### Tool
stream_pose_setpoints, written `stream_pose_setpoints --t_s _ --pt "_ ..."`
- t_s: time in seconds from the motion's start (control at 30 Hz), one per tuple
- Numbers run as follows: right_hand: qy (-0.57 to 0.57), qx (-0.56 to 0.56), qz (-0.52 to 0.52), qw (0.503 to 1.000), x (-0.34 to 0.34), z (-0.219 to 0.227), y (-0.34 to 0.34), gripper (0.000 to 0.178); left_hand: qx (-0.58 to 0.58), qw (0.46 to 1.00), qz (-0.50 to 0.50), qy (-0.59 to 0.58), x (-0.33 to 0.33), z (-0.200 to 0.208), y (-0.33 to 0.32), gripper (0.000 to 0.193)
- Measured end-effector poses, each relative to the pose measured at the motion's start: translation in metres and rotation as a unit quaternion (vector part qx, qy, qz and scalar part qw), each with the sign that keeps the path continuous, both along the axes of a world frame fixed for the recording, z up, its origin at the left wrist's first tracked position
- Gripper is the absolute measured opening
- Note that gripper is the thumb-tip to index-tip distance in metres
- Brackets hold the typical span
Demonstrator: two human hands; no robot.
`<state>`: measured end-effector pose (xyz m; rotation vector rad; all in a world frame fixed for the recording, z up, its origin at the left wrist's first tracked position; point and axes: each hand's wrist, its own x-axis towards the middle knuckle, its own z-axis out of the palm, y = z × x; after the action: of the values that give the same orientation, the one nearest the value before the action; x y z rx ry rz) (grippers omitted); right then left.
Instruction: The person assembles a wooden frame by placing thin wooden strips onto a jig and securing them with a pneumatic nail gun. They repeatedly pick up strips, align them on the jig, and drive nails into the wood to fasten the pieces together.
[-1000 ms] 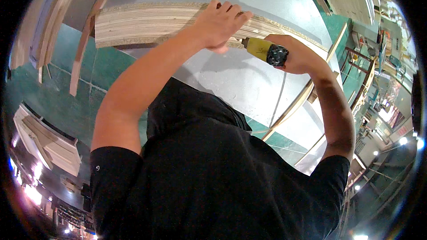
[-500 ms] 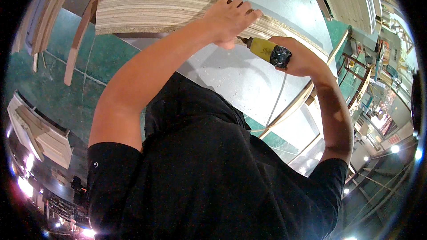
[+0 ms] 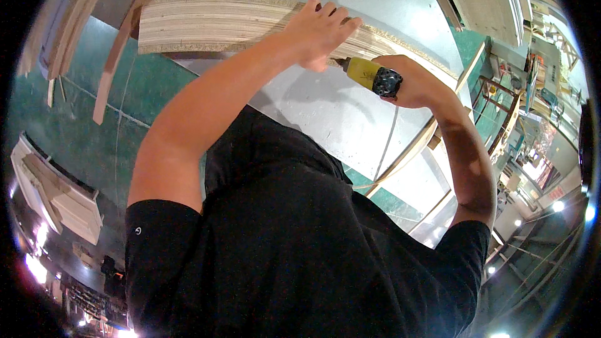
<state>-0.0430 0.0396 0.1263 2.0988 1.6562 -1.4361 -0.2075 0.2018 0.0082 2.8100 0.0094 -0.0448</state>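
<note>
A long bundle of thin, pale wood strips (image 3: 206, 24) lies across a grey work surface in front of me, with rough-edged strips along its sides. My left hand (image 3: 322, 31) spans this bundle, its spread fingers bent over the far side and its thumb on the near side. Just right of that thumb, my right hand (image 3: 416, 81) grips a yellow-green and black drill-like power tool (image 3: 363, 73). The tool's dark, narrow tip points left at the bundle's near edge, close to my left thumb. Whether the tip touches the wood cannot be made out.
The grey work surface (image 3: 313, 112) extends beneath the bundle, and a thin cord or line runs down below the tool. Long brown boards (image 3: 116, 66) stand at the left. More flat boards (image 3: 479, 0) lie far right. White panels (image 3: 59, 191) rest on the green floor (image 3: 94, 144).
The bundle, both hands and the tool appear slightly lower in the picture. The tool and right hand have also shifted a little left, and both grips look the same.
</note>
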Motion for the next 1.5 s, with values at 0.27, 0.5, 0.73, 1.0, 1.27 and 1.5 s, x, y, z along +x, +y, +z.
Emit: stream_pose_setpoints --t_s 0.27,0.5,0.73,1.0,1.27,1.5 --pt "-0.068 -0.025 -0.066 0.995 0.024 0.026 0.015 0.07 0.002 1.0 -0.018 0.014 0.001 0.0 0.004 0.128" --pt "-0.094 -0.01 -0.054 0.994 0.047 0.017 0.029 0.065 0.071 0.997 0.025 0.002 -0.015 0.012 0.008 0.126" --pt "-0.08 -0.024 -0.047 0.995 0.04 0.014 0.044 0.064 -0.011 0.997 0.032 0.069 -0.012 0.013 0.017 0.111" --pt "-0.069 0.001 -0.058 0.996 0.036 0.013 0.05 0.051 -0.003 0.997 0.024 0.077 -0.011 0.016 0.016 0.104" --pt "-0.155 -0.021 -0.057 0.986 0.037 0.01 0.052 0.058 -0.001 0.999 0.036 0.038 -0.013 0.007 0.015 0.097" --pt "-0.111 -0.04 -0.09 0.989 0.036 0.018 0.04 0.056 -0.014 0.994 0.022 0.109 -0.006 0.023 0.017 0.11"
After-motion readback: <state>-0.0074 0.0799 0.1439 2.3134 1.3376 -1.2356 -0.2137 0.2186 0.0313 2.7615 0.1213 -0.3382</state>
